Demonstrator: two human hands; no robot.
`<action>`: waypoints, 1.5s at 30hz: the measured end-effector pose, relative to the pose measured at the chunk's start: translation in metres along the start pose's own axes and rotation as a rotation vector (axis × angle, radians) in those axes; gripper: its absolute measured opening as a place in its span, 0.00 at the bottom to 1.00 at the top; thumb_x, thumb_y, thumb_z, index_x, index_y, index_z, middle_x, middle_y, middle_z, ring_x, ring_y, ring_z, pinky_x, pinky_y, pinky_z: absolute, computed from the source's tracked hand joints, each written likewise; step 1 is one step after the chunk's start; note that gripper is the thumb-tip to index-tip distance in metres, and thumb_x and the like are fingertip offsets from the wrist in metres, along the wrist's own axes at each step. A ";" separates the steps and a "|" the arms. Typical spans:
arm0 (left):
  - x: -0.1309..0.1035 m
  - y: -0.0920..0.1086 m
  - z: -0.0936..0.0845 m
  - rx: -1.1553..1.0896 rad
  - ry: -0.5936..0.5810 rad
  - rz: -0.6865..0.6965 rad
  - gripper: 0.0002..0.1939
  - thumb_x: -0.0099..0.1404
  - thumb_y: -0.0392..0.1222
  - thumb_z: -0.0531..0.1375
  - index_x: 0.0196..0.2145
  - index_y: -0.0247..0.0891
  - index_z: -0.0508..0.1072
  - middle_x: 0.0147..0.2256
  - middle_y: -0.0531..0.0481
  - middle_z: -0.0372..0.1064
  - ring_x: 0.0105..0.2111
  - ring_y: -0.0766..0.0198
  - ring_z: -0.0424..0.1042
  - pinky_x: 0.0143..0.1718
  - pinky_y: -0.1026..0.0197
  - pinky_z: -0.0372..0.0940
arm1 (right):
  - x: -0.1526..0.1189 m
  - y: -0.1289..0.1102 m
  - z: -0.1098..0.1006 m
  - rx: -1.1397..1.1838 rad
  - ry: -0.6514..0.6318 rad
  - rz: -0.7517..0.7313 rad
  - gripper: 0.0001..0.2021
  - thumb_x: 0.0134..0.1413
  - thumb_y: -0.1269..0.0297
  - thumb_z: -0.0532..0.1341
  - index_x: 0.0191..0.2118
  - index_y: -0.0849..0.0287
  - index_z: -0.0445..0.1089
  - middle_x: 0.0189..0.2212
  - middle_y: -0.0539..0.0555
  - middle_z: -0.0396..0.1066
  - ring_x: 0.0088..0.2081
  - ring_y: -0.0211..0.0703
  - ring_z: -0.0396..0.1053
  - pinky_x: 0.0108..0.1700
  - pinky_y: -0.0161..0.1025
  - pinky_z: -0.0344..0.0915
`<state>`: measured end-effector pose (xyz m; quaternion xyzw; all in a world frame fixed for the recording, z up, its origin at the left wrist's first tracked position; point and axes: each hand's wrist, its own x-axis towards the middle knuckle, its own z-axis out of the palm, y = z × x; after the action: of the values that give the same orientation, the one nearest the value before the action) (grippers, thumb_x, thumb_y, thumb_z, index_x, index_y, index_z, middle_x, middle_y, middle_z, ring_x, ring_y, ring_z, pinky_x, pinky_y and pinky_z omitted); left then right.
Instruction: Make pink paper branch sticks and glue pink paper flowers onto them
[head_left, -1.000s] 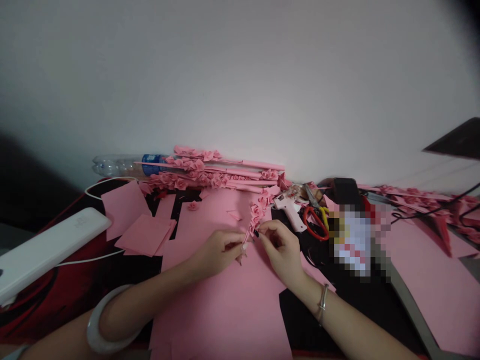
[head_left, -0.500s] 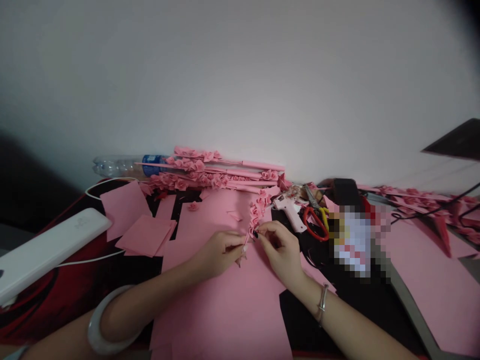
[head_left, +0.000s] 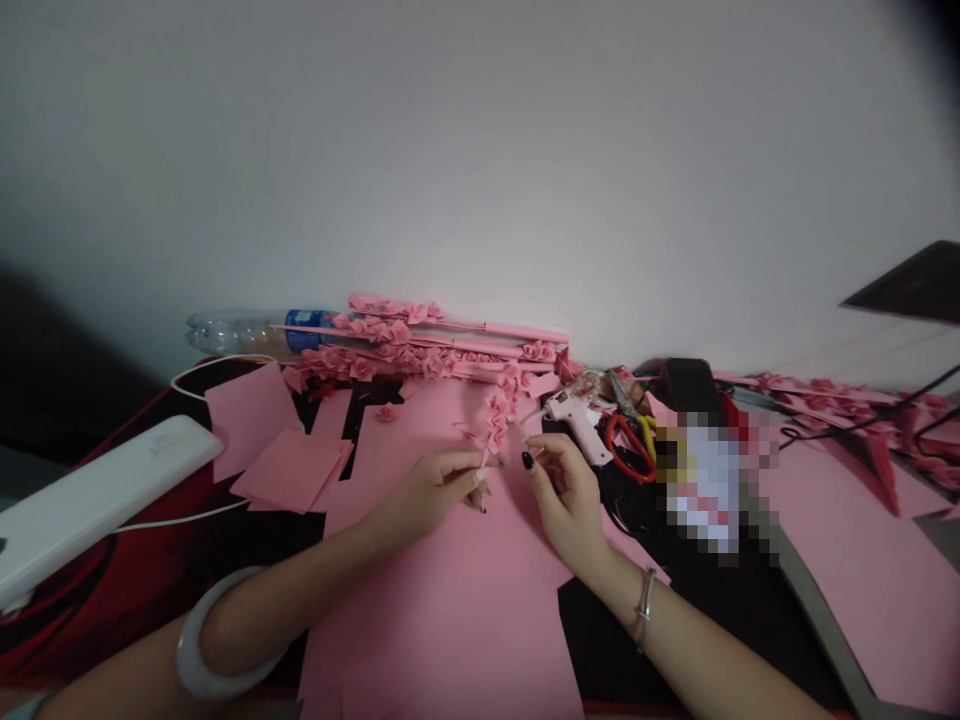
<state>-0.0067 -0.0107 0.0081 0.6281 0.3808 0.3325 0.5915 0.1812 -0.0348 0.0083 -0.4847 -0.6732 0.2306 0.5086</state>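
Observation:
My left hand (head_left: 439,498) is closed in a pinch around the lower end of a pink paper flower stem (head_left: 496,425). Small folded roses run along that stem, which slants up and away over the pink paper sheet (head_left: 450,610). Just right of the stem is my right hand (head_left: 561,487), apart from it, with the fingers curled and thumb and forefinger slightly parted. Nothing clear shows between those two fingertips. A single loose paper rose (head_left: 386,412) lies on the sheet to the left.
Finished flower stems (head_left: 435,350) lie along the wall beside a plastic bottle (head_left: 247,332). A glue gun (head_left: 581,425) and red-handled scissors (head_left: 630,450) are right of centre. Square pink papers (head_left: 289,470) and a white power strip-like device (head_left: 112,500) sit left.
My right hand has come off the flower stem, its thumb and forefinger parting. The stem in my left hand has tipped a little to the left.

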 end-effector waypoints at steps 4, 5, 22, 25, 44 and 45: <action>0.002 0.003 -0.007 -0.026 0.143 -0.027 0.12 0.65 0.44 0.53 0.27 0.36 0.69 0.25 0.53 0.65 0.28 0.65 0.69 0.36 0.60 0.69 | 0.005 0.004 -0.003 -0.069 0.062 0.029 0.09 0.59 0.71 0.54 0.44 0.56 0.65 0.34 0.51 0.66 0.32 0.40 0.64 0.34 0.38 0.62; 0.002 0.003 -0.008 -0.027 0.170 -0.029 0.12 0.65 0.44 0.53 0.28 0.36 0.70 0.25 0.53 0.65 0.29 0.65 0.68 0.37 0.60 0.69 | 0.007 0.006 -0.004 -0.106 0.063 0.029 0.09 0.59 0.71 0.54 0.44 0.56 0.65 0.34 0.52 0.66 0.32 0.40 0.64 0.34 0.38 0.62; -0.001 0.008 -0.002 -0.065 -0.156 -0.054 0.13 0.65 0.42 0.54 0.24 0.36 0.68 0.22 0.54 0.65 0.24 0.68 0.68 0.31 0.63 0.67 | 0.006 -0.002 -0.001 -0.024 -0.198 0.030 0.06 0.57 0.67 0.58 0.28 0.58 0.68 0.24 0.49 0.62 0.25 0.37 0.58 0.27 0.35 0.55; -0.003 0.009 0.000 -0.085 -0.254 -0.103 0.14 0.65 0.42 0.55 0.23 0.35 0.69 0.21 0.54 0.66 0.22 0.68 0.68 0.29 0.64 0.66 | -0.002 -0.005 0.006 0.081 -0.205 0.132 0.12 0.57 0.65 0.58 0.23 0.57 0.63 0.21 0.47 0.59 0.23 0.37 0.57 0.26 0.35 0.54; -0.007 0.016 -0.018 -0.101 -0.368 -0.136 0.19 0.67 0.48 0.54 0.23 0.35 0.66 0.19 0.57 0.61 0.18 0.73 0.58 0.22 0.68 0.55 | -0.008 0.000 0.006 0.488 -0.221 0.356 0.19 0.57 0.45 0.57 0.29 0.58 0.68 0.18 0.46 0.59 0.19 0.35 0.51 0.21 0.35 0.48; -0.007 0.016 -0.020 -0.122 -0.393 -0.141 0.19 0.67 0.49 0.55 0.22 0.35 0.67 0.19 0.56 0.62 0.18 0.73 0.58 0.22 0.68 0.54 | -0.008 0.000 0.005 0.512 -0.199 0.359 0.21 0.58 0.44 0.54 0.29 0.58 0.68 0.18 0.47 0.59 0.19 0.36 0.50 0.21 0.35 0.47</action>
<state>-0.0263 -0.0068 0.0257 0.6157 0.2806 0.1837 0.7130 0.1765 -0.0415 0.0026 -0.4269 -0.5438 0.5246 0.4968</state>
